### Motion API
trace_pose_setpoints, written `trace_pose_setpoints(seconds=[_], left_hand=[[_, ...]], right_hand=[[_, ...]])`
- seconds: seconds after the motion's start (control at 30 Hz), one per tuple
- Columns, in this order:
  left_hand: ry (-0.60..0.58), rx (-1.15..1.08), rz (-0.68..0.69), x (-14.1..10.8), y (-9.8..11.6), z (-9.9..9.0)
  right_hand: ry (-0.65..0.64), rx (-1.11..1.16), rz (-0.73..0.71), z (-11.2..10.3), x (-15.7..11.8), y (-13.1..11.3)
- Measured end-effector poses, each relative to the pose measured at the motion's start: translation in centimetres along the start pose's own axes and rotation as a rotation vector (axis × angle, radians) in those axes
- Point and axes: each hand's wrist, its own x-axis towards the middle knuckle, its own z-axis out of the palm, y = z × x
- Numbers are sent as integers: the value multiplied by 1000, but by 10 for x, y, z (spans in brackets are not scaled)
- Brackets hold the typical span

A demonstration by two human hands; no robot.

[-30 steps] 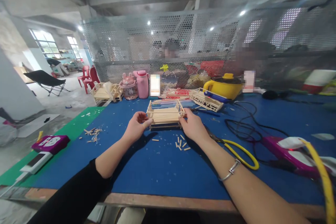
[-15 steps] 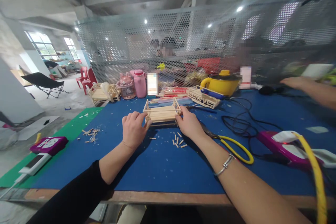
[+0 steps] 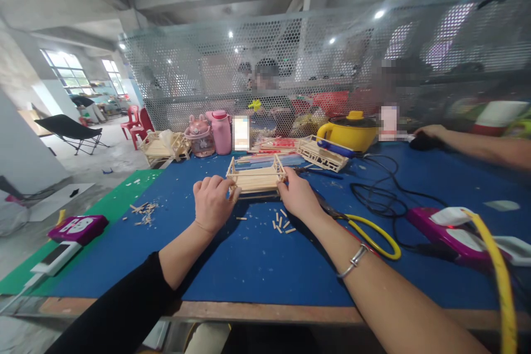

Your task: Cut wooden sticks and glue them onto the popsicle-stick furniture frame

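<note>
A small frame of pale wooden sticks (image 3: 256,179), with raised ends and a slatted middle, stands upright on the blue mat (image 3: 249,265). My left hand (image 3: 214,203) grips its left end with thumb and fingers pressed in. At the opposite end, my right hand (image 3: 299,192) holds the frame's right side, its fingertips partly hidden behind the sticks. Short stick pieces (image 3: 282,222) lie in front of the frame. Yellow-handled scissors (image 3: 375,237) rest beside my right forearm, their blades partly hidden.
Behind are another stick frame (image 3: 321,154), a yellow pot (image 3: 352,131), a pink bottle (image 3: 221,133) and a lit phone (image 3: 241,133). Purple power strips (image 3: 452,232) and black cables lie right. Another person's hand (image 3: 431,131) reaches in at the back right. Stick scraps (image 3: 144,213) lie left.
The other person's hand at the back right has moved left and down onto a black object. My hands and the stick frame have hardly moved.
</note>
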Motion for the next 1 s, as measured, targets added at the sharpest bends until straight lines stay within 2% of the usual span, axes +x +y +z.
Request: trace_pose_setpoints(seconds=[0.23,0.57,0.8,0.9,1.0], left_hand=[[-1,18,13,1,2,1],[60,30,43,2,2,3],[49,-2,43,0,0,3],[21,-142,-8,-2,-4,3],[-54,-442,-160,-1,-10,3]], right_hand=[[3,7,-5,0,0,-1],[-2,-2,27,4,1,1],[1,7,16,3,1,1],[0,5,18,3,2,1],[-7,2,18,2,1,1]])
